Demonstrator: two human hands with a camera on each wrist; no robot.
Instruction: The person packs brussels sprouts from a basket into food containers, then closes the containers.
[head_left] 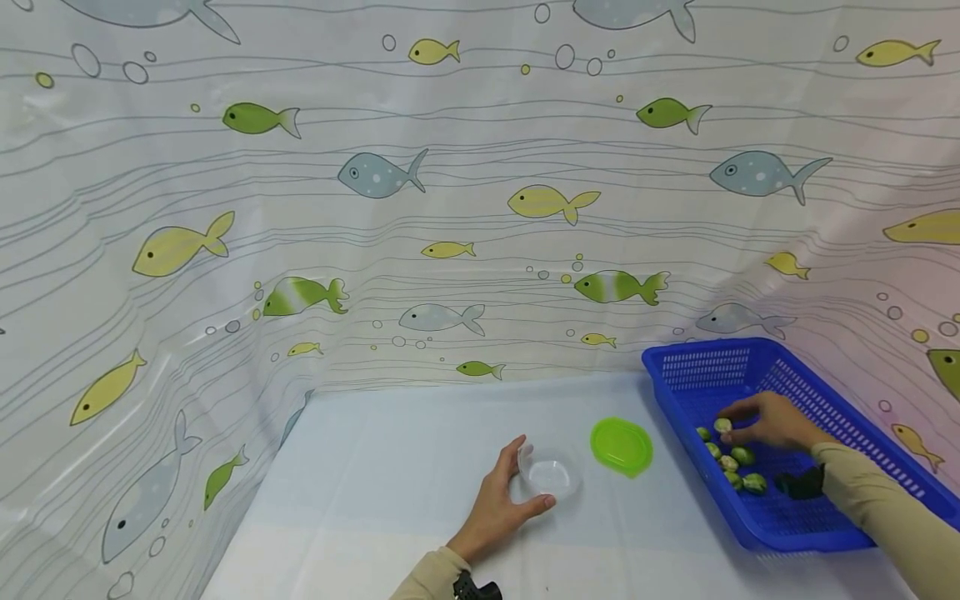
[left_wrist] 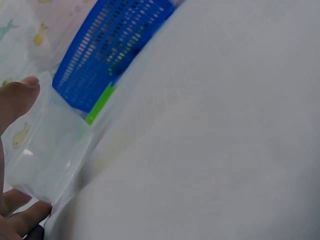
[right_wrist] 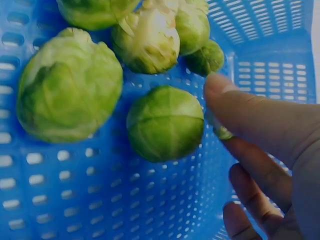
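Observation:
A clear round container (head_left: pixel 550 477) stands on the white table, and the left hand (head_left: pixel 493 504) holds it from the left, thumb at the near side and fingers at the far side. The left wrist view shows the container (left_wrist: pixel 52 145) between thumb and fingers. Over the blue basket (head_left: pixel 738 521), the right hand (head_left: pixel 776 423) pinches a small Brussels sprout (head_left: pixel 722 425). In the right wrist view that sprout (right_wrist: pixel 222 132) is mostly hidden behind the thumb of the right hand (right_wrist: pixel 270 145). Several other sprouts (right_wrist: pixel 165 123) lie on the basket floor.
A bright green lid (head_left: pixel 622 447) lies on the table (head_left: pixel 375 483) between the container and the basket. Behind and to the left hangs a fish-patterned sheet (head_left: pixel 465 283). The basket's raised rim surrounds the sprouts at the right.

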